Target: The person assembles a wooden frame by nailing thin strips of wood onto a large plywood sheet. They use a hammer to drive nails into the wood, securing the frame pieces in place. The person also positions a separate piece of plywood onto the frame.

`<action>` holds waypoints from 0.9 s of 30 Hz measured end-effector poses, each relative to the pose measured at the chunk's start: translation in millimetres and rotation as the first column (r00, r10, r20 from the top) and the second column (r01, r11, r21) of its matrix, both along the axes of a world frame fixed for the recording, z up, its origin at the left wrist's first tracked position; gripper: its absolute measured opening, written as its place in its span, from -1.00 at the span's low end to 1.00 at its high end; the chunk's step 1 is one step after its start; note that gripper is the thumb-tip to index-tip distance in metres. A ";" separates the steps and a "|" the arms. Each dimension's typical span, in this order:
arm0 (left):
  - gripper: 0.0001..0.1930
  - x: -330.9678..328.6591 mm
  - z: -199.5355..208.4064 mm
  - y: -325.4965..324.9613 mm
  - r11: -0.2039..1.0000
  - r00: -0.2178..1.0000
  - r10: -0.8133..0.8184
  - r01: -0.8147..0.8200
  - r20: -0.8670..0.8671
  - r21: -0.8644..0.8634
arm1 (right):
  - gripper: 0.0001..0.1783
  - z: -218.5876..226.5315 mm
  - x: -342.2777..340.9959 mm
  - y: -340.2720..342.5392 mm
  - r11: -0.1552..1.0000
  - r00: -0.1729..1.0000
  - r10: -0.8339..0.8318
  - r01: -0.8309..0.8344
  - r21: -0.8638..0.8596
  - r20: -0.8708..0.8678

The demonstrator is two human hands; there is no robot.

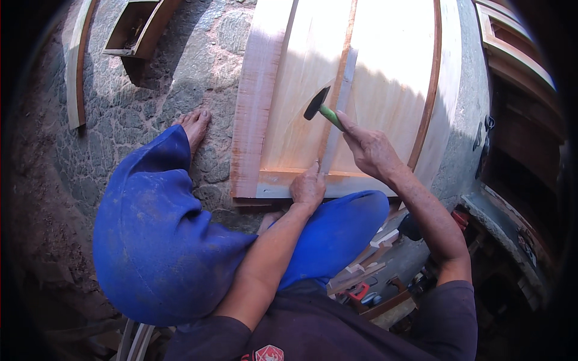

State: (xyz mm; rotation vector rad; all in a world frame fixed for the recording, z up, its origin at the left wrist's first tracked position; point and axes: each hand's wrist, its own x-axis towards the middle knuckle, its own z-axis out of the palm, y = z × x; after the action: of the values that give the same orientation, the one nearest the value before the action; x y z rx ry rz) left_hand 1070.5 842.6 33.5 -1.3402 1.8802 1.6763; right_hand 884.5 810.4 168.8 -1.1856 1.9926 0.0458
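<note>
So the big pale wooden panel [373,78] is lying flat on the stone paving [150,114], and everything else here is easiest to place off that panel. The right hand [370,150] is over the panel's near half, closed around the green handle of a hammer [322,108], with the dark head sitting just above the wood, a bit left of the thin strip [340,102] that runs down the panel's middle. I can't tell if the head is actually touching the surface or just hovering. The left hand [308,188] is at the panel's near edge, fingers curled in and pressed down on the bottom end of that same strip, right where it meets the lower rail. It looks like a pinch grip, but what's between the fingertips is too small to make out. The person is squatting, blue trousers [156,240] bunched up just off the panel's near-left corner, and a bare foot [194,125] rests on the stones right beside the panel's left edge. Farther left of the panel, well apart from it, there's a curved wooden piece [75,66] and a small open wooden box frame [138,30]. Off the panel's near-right corner sits a jumble of wood offcuts [367,259] and something red [359,290] among them.
</note>
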 end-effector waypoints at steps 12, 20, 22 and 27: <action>-0.58 -5.1 6.3 -11.8 0.987 0.985 -0.161 0.159 0.055 0.038 | -0.45 5.1 14.2 14.2 0.923 0.976 0.211 -0.218 0.317 0.057; -0.44 -7.2 7.4 -139.7 0.512 0.974 0.206 -0.185 -0.089 -0.839 | -0.46 14.6 4.6 29.1 0.993 0.999 0.010 -0.015 0.118 0.038; -0.35 -0.8 -29.4 -166.0 0.526 0.949 0.317 -0.176 -0.001 -0.832 | -0.48 7.2 1.4 37.3 0.976 0.984 0.159 -0.169 0.135 0.083; -0.25 -2.1 -19.2 -175.7 0.766 0.903 0.418 -0.291 0.101 -0.573 | -0.43 27.3 9.2 8.1 0.965 0.965 -0.253 0.257 -0.055 0.075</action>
State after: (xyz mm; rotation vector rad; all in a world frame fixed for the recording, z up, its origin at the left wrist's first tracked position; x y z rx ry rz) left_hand 1068.3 666.9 14.2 -2.1331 2.1513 1.0694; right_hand 893.7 818.5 196.1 -0.9480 2.0838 -0.1879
